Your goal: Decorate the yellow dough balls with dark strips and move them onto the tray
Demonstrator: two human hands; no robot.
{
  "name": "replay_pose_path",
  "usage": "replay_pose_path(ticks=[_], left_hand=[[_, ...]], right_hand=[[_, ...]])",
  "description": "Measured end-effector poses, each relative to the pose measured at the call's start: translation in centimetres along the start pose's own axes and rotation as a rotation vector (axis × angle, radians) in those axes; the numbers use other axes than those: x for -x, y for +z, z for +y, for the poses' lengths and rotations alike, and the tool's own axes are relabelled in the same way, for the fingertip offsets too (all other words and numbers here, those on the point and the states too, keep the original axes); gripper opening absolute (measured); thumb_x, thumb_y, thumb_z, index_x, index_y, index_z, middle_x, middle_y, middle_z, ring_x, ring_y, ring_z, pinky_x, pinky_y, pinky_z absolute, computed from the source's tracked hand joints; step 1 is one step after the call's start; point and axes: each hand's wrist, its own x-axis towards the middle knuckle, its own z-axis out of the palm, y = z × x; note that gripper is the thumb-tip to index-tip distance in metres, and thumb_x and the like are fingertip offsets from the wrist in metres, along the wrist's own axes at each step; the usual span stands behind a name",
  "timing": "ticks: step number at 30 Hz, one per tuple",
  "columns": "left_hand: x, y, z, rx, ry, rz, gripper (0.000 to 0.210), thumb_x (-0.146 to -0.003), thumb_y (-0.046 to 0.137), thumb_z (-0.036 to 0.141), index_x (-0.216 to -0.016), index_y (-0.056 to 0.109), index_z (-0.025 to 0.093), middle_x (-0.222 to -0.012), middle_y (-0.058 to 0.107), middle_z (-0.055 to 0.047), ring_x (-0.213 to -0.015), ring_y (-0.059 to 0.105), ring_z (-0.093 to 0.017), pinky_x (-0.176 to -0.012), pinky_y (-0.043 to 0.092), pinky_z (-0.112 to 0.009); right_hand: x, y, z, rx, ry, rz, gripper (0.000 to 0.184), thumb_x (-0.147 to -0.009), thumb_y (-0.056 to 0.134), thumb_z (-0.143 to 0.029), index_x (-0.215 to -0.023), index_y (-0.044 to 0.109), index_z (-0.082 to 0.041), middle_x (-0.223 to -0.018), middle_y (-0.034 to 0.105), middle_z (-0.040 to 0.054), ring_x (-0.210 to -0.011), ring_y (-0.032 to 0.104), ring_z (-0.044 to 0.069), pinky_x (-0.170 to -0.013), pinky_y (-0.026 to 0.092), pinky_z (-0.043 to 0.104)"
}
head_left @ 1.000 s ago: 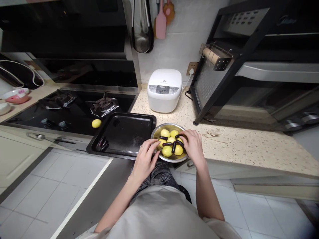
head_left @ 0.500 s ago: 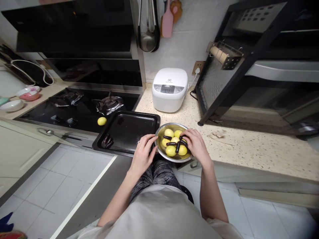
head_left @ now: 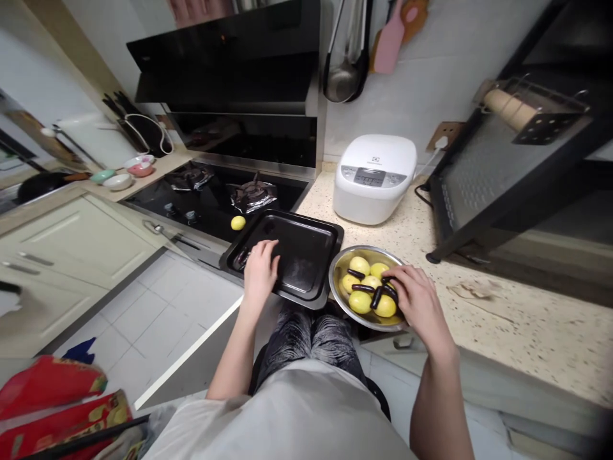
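A metal bowl (head_left: 339,299) sits at the counter's front edge. In it lie several round yellow fruits that look like lemons (head_left: 360,302), with several long dark grapes (head_left: 377,297) on top. My right hand (head_left: 417,300) reaches over the bowl's right rim, its fingers closed at a long dark grape. Palm down, my left hand (head_left: 261,271) hovers over the left part of a black baking tray (head_left: 306,255), fingers apart and loosely bent. Beside its fingers, more dark grapes (head_left: 240,259) lie in the tray's left corner, partly hidden.
One lemon-like fruit (head_left: 238,222) rests on the black gas hob (head_left: 211,207), behind the tray. A white rice cooker (head_left: 375,182) stands behind the bowl. Right of it rises a black rack (head_left: 472,166). Small bowls (head_left: 118,182) stand far left. Red bags (head_left: 52,390) lie lower left.
My left hand has left the bowl's left side and moved left over the tray, toward the grapes. My right hand stays at the bowl. The view has swung left.
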Motion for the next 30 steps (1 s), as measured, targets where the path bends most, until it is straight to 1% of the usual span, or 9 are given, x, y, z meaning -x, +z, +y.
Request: replay_pose_path(ticks=[4, 7, 12, 16, 20, 23, 26, 28, 30], left_hand=[[-0.9, -1.3, -3.8, -0.237, -0.277, -0.006, 0.032, -0.097, 0.056, 0.013, -0.127, 0.066, 0.019, -0.129, 0.067, -0.014, -0.122, 0.063, -0.031, -0.104, 0.053, -0.043], [-1.2, -1.8, -5.3, -0.307, -0.361, -0.015, 0.032, -0.098, 0.054, 0.015, -0.127, 0.067, 0.018, -0.128, 0.067, -0.014, -0.123, 0.063, -0.031, -0.103, 0.053, -0.042], [-1.4, -1.5, -6.6, -0.331, -0.423, -0.115, 0.034, -0.099, 0.051, 0.018, -0.127, 0.07, 0.02, -0.121, 0.072, -0.014, -0.107, 0.069, -0.031, -0.09, 0.054, -0.039], [-1.6, -0.8, -7.4, -0.345, -0.414, -0.119, 0.034, -0.099, 0.051, 0.019, -0.125, 0.072, 0.018, -0.114, 0.072, -0.017, -0.103, 0.069, -0.032, -0.083, 0.054, -0.039], [-1.7, -0.7, -7.5, -0.343, -0.357, -0.097, 0.032, -0.098, 0.05, 0.019, -0.12, 0.073, 0.017, -0.111, 0.069, -0.018, -0.107, 0.065, -0.035, -0.081, 0.054, -0.04], [-2.0, -0.7, -6.5, -0.249, -0.307, -0.04, 0.031, -0.096, 0.052, 0.018, -0.12, 0.072, 0.019, -0.114, 0.065, -0.016, -0.11, 0.063, -0.034, -0.086, 0.055, -0.043], [-2.5, -0.2, -3.8, 0.025, -0.152, -0.009, 0.029, -0.095, 0.054, 0.018, -0.119, 0.07, 0.022, -0.112, 0.063, -0.01, -0.104, 0.065, -0.026, -0.091, 0.055, -0.039], [-2.7, 0.4, -0.9, 0.262, 0.007, -0.071, 0.029, -0.096, 0.055, 0.02, -0.122, 0.068, 0.022, -0.109, 0.063, -0.007, -0.097, 0.065, -0.021, -0.087, 0.056, -0.034], [-2.7, 1.1, 2.5, 0.453, 0.151, -0.162, 0.033, -0.099, 0.054, 0.022, -0.129, 0.066, 0.023, -0.111, 0.062, -0.007, -0.099, 0.064, -0.02, -0.087, 0.057, -0.031]], right_hand=[[0.0, 0.1, -0.2, -0.008, -0.013, 0.009, 0.024, -0.102, 0.045, -0.02, -0.107, 0.067, -0.027, -0.109, 0.07, 0.0076, -0.104, 0.061, 0.029, -0.088, 0.047, 0.045], [0.0, 0.0, -1.0, -0.01, 0.0, 0.023, 0.025, -0.101, 0.045, -0.018, -0.107, 0.067, -0.026, -0.11, 0.07, 0.0079, -0.105, 0.061, 0.03, -0.089, 0.046, 0.046], [0.3, -0.7, -2.4, 0.009, 0.048, 0.047, 0.029, -0.101, 0.042, -0.015, -0.109, 0.067, -0.025, -0.11, 0.07, 0.0091, -0.107, 0.06, 0.029, -0.092, 0.046, 0.047], [0.8, -1.4, -3.3, 0.048, 0.087, 0.07, 0.029, -0.102, 0.04, -0.014, -0.109, 0.067, -0.024, -0.111, 0.07, 0.0091, -0.108, 0.06, 0.028, -0.092, 0.046, 0.046], [1.3, -1.9, -3.6, 0.068, 0.104, 0.135, 0.028, -0.103, 0.04, -0.015, -0.109, 0.066, -0.023, -0.11, 0.069, 0.0094, -0.108, 0.06, 0.028, -0.092, 0.045, 0.045], [1.6, -1.8, -3.7, 0.083, 0.101, 0.176, 0.027, -0.104, 0.04, -0.015, -0.109, 0.066, -0.023, -0.109, 0.07, 0.0096, -0.107, 0.06, 0.028, -0.091, 0.045, 0.045], [1.9, -1.5, -3.8, 0.076, 0.096, 0.202, 0.027, -0.104, 0.041, -0.014, -0.108, 0.065, -0.023, -0.108, 0.07, 0.0089, -0.106, 0.061, 0.027, -0.091, 0.045, 0.044], [2.2, -1.3, -3.9, 0.062, 0.095, 0.221, 0.026, -0.104, 0.041, -0.014, -0.108, 0.066, -0.023, -0.108, 0.071, 0.0086, -0.105, 0.061, 0.027, -0.091, 0.046, 0.044], [2.4, -1.3, -4.0, 0.052, 0.096, 0.236, 0.026, -0.104, 0.042, -0.015, -0.108, 0.066, -0.023, -0.108, 0.071, 0.0085, -0.105, 0.062, 0.027, -0.091, 0.046, 0.044]])
